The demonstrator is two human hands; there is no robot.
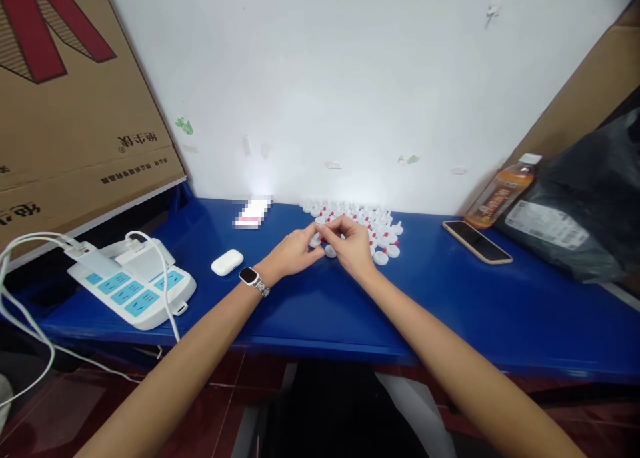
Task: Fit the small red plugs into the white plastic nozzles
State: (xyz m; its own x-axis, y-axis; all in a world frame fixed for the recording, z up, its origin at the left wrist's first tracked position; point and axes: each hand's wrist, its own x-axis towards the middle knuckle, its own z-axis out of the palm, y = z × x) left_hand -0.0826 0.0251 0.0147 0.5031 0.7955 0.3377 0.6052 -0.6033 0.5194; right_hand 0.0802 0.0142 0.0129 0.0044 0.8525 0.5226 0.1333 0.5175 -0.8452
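Note:
My left hand, with a watch on its wrist, is closed in a pinch near the middle of the blue table. A small white nozzle cap shows at its fingertips. My right hand meets it there, thumb and forefinger pinched on the same small piece; the fingers partly hide it. Just beyond and right of both hands lies a spread of white nozzle caps, many with red tips. One loose white cap rests between the hands.
On the blue table are a white earbud case, a blurred white item and a white power strip with cables at left. At right are a phone, an orange drink bottle and a dark plastic parcel. A white wall stands behind.

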